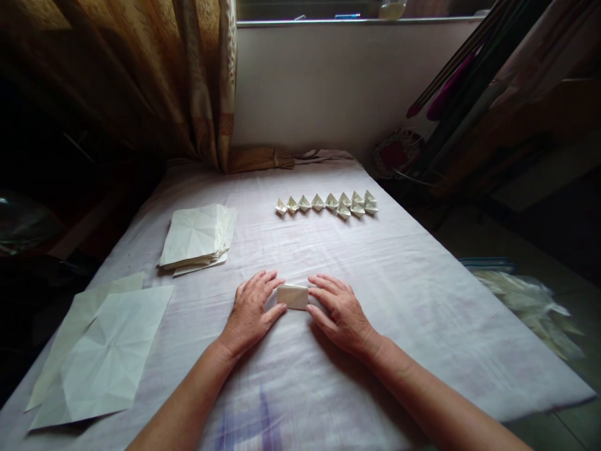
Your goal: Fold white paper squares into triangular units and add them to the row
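Note:
A small rectangle of folded paper (293, 297) lies between my hands near the middle of the cloth-covered table. My left hand (251, 307) has its thumb at the paper's lower left corner and its fingertips by the upper left one. At the other end, my right hand (342, 313) pinches the right edge between thumb and fingers. Farther back stand several small folded paper boats (317, 202), lined up in a row with a shorter second row at the right.
A stack of creased paper sheets (190, 235) sits left of my hands. Nearer, two loose creased sheets (106, 357) overlap. A gold curtain (206, 81) hangs at the back left. Beyond the table's right edge, a plastic bag (530, 300) lies low down.

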`<state>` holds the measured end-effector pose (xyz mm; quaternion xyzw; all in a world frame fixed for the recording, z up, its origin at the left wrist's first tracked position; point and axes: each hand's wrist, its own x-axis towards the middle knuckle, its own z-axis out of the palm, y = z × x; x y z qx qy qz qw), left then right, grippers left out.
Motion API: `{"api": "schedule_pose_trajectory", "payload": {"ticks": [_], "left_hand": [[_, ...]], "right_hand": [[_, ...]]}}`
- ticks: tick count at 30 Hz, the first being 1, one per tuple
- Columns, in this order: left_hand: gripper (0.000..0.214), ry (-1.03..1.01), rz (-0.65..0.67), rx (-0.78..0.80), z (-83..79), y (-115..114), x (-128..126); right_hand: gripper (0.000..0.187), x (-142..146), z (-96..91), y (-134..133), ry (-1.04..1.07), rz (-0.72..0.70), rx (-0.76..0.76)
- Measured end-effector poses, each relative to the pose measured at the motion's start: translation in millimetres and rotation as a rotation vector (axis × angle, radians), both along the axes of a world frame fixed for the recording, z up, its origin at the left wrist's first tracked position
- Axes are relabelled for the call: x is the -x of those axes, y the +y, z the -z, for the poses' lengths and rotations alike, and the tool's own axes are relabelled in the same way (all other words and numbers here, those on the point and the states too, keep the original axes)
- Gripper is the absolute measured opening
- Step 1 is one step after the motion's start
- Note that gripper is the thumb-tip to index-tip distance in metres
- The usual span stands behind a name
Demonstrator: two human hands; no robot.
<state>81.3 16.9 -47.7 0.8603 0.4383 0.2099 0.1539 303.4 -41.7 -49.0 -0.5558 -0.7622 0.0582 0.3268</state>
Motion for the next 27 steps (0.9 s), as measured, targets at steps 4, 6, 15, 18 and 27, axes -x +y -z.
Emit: {"api": "schedule_pose_trajectory", "payload": {"ticks": [4,6,15,18,27], "left_hand": [[0.024,-0.086,-0.014,-0.103,-3.1,-4.5,-4.7],[0.013,-0.135,-0.017,-0.188,-6.2,-4.3,-6.5],[0.021,-0.078,-0.097,-0.453,-20.5,37.5,0.1],[0.021,0.040,-0.133,-0.513,-18.2,54.2,-1.5],[0.025,0.078,-0.077,-0.281,-6.6,82.6,-14.3]], "right_hand": [[0.010,7.3,-4.4,2.5,0.112,-0.033,-0.032],[0.005,13.0,-10.2,6.1,0.107,-0.064,-0.074],[0.018,23.9,-32.7,52.4,-0.244,-0.051,-0.345],[0.021,27.3,-26.0,67.5,-0.292,-0.084,-0.340],[0.012,31.9,-10.1,94.3,-0.279,-0.024,-0.110]]}}
